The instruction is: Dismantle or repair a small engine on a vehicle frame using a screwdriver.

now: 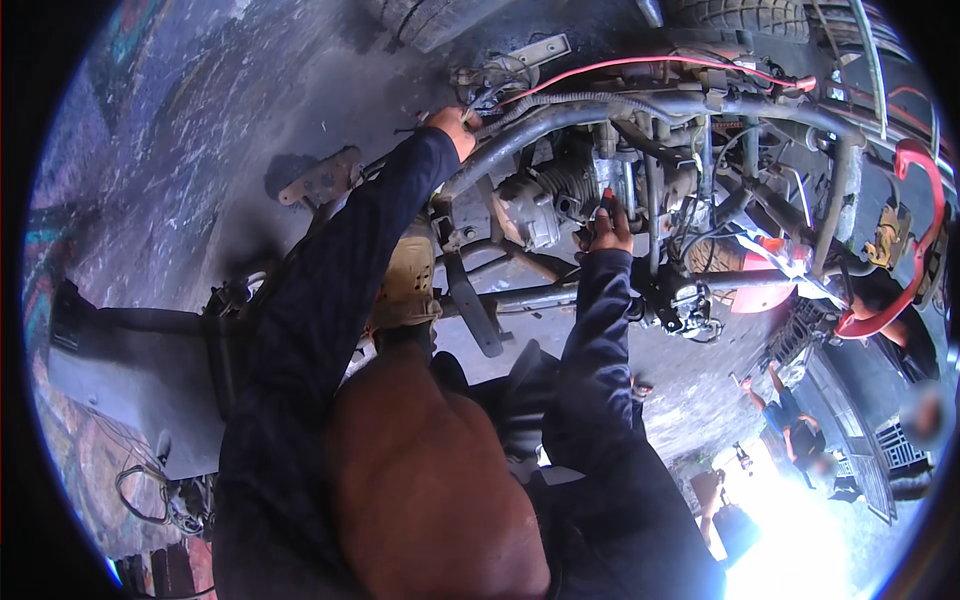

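A bare vehicle frame of dark metal tubes (515,135) lies before me, with an engine (540,218) inside it. At the far left end of the frame, my left hand (455,132) is closed beside thin wires (482,103); what its fingers grip is mostly hidden. My right hand (612,235) reaches in beside the engine, its fingers curled round a small dark object with an orange-red tip (608,194). The kind of that object does not show. A red cable (620,62) and a grey corrugated hose (590,98) run along the upper tube.
A tan perforated shoe (405,280) is by the near tube. At right stands a curved red bar (925,200); a tyre (745,15) is at the back. A grey panel (150,370) sits at left. Another person (785,415) is farther off, near bright light.
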Demonstrator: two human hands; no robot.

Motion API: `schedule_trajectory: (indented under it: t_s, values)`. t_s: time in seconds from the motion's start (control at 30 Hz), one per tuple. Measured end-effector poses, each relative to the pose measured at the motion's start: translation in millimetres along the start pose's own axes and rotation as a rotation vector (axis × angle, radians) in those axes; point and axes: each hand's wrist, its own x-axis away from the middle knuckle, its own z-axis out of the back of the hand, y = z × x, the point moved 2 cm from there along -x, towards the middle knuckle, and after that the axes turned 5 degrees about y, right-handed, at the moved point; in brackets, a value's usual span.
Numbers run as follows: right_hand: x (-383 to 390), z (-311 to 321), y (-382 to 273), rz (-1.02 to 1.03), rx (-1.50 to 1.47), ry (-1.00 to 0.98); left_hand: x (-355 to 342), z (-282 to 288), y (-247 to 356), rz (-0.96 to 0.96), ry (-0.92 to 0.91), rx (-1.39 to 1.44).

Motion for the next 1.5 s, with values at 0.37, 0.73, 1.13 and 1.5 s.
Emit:
schedule_trajectory:
  t_s: [0.37,0.73,1.13,1.5]
  values:
    - [-29.6,14.7,17.8,0.334,0.150,0.064,-4.9,-3.9,-5.0,0.010,-0.017,0.035]
    - [23.8,1.9,-24.4,0.204,-0.365,0.244,4.1,6.7,4.1,-0.023,0.019,-0.058]
    - [14.4,-5.8,-18.6,-0.045,-0.135,0.070,0.3,4.0,2.3,-0.036,0.007,-0.026]
    - [13.4,-0.8,-4.8,-0.128,-0.535,0.103,4.4,2.0,7.9,0.025,-0.004,0.018]
